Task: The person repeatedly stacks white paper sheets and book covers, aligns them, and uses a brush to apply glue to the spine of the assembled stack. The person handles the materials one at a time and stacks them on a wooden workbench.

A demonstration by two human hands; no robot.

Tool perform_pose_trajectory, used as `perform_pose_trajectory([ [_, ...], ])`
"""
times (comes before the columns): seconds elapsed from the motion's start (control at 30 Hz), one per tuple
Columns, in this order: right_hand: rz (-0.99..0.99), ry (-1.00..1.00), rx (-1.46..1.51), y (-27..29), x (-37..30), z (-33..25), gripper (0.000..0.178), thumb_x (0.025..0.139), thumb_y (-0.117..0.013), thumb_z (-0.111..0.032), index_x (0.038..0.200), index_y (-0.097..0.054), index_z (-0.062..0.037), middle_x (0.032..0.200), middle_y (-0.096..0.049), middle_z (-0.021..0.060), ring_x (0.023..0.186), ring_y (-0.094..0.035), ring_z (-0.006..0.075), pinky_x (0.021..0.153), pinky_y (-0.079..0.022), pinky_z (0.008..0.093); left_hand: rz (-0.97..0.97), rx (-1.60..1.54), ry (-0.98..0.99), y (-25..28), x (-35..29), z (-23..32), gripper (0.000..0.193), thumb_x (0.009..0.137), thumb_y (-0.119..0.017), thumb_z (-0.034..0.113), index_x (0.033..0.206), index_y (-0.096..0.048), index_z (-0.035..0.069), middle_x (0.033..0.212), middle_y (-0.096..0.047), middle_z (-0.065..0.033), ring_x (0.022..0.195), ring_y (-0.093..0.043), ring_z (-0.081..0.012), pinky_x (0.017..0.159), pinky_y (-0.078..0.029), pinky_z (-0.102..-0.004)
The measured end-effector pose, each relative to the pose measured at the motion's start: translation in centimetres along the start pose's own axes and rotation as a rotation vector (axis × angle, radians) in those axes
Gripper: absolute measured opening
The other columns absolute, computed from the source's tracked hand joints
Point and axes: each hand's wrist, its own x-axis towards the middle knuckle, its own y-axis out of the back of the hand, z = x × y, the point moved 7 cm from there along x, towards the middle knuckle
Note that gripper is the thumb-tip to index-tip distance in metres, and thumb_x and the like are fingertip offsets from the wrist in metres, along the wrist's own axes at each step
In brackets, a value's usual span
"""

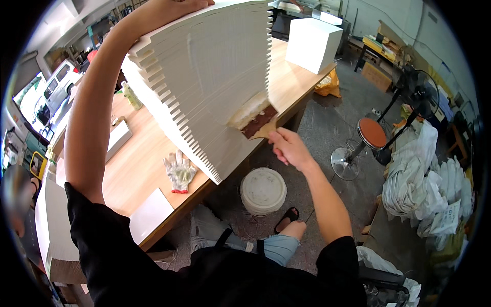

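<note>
A tall stack of white paper or thin board stands on the wooden table, its side edges stepped like teeth. My left hand lies flat on its top, partly cut off by the upper rim of the picture. In my right hand is a wide flat brush, gripped by its wooden handle. Its pale bristles, with a reddish-brown band, press against the lower right of the stack's face. A streaky, wet-looking patch shows higher on that face. Whether the stack is pads or loose sheets I cannot tell.
On the table lie a work glove, a white sheet and a small bottle. A white block stands at the far end. A lidded bucket, a round stool and a fan are on the floor.
</note>
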Motion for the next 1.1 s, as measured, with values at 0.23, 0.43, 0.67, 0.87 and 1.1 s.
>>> perform_pose_trajectory([
  [0.23, 0.154, 0.407, -0.012, -2.1, -3.9, -11.2, 0.043, 0.104, -0.057, -0.013, 0.146, -0.056, -0.0054, 0.09, -0.067, 0.0035, 0.059, -0.056, 0.0062, 0.051, -0.043, 0.0208, 0.041, 0.086, 0.03, 0.9, -1.2, 0.0, 0.043, 0.11, -0.048, 0.041, 0.132, -0.066, 0.009, 0.12, -0.069, -0.0059, 0.109, -0.065, -0.0152, 0.1, -0.049, -0.0283],
  [0.43, 0.457, 0.769, -0.657, -6.1, -1.9, -1.5, 0.067, 0.093, -0.071, -0.007, 0.154, -0.05, -0.0267, 0.082, -0.061, 0.0153, 0.077, -0.065, 0.0343, 0.074, -0.055, 0.0424, 0.059, 0.147, -0.055, 0.9, 0.0, -0.4, 0.04, 0.109, -0.051, 0.038, 0.131, -0.066, 0.008, 0.119, -0.069, -0.0055, 0.108, -0.064, -0.0141, 0.099, -0.049, -0.0281],
  [0.67, 0.313, 0.578, -0.321, -2.9, -2.7, -8.0, 0.056, 0.098, -0.066, -0.007, 0.151, -0.053, -0.0185, 0.089, -0.065, 0.0163, 0.08, -0.065, 0.0267, 0.076, -0.052, 0.0353, 0.025, 0.011, 0.014, 1.0, -0.9, -0.4, 0.04, 0.109, -0.05, 0.037, 0.13, -0.066, 0.006, 0.117, -0.07, -0.0054, 0.107, -0.064, -0.0137, 0.098, -0.049, -0.0286],
  [0.87, 0.423, 0.869, -0.526, -5.7, -1.8, -2.0, 0.058, 0.1, -0.065, -0.009, 0.154, -0.049, -0.023, 0.082, -0.062, 0.0131, 0.072, -0.064, 0.0233, 0.068, -0.052, 0.0364, 0.026, 0.087, 0.248, 0.9, -0.9, 4.6, 0.037, 0.105, -0.053, 0.035, 0.129, -0.068, 0.011, 0.128, -0.069, -0.0118, 0.121, -0.061, -0.0256, 0.107, -0.045, -0.0401],
  [1.1, 0.106, 0.197, 0.27, -6.0, -3.4, -7.1, 0.063, 0.107, -0.047, -0.014, 0.165, -0.023, -0.0103, 0.091, -0.054, 0.0071, 0.051, -0.05, 0.0081, 0.043, -0.043, 0.0248, 0.076, 0.122, 0.237, 1.6, -1.9, 2.2, 0.043, 0.106, -0.053, 0.036, 0.138, -0.061, 0.008, 0.136, -0.063, -0.0128, 0.126, -0.057, -0.025, 0.11, -0.043, -0.038],
])
